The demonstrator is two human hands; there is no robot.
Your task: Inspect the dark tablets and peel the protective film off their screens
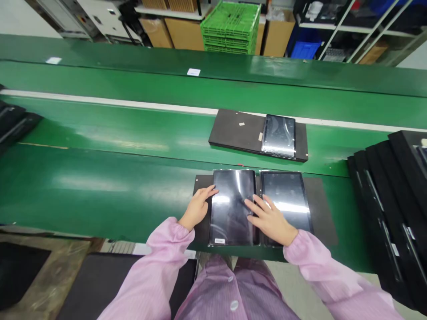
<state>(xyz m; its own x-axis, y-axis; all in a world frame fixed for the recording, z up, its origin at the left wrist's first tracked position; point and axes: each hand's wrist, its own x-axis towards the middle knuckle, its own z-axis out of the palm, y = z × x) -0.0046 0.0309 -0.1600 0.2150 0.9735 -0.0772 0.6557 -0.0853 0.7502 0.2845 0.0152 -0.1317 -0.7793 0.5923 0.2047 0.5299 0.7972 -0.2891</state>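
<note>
Two dark glossy flat panels that look like tablet screens lie side by side on a black foam board (320, 209) before me. The left panel (233, 213) has a small white label at its lower left corner. The right panel (290, 191) is partly covered by my wrist and palm. My left hand (196, 208) rests at the left panel's left edge, fingers stretched out and their tips on the glass. My right hand (271, 220) is spread, with its fingertips over the left panel's right edge. Neither hand is wrapped round anything.
Farther back on the green conveyor belt (133, 129), another black board (233, 129) carries one film-covered panel (279, 135). Black foam trays (383, 200) are stacked at the right, more dark items (15, 122) at the far left. Green crates (230, 26) stand behind the line.
</note>
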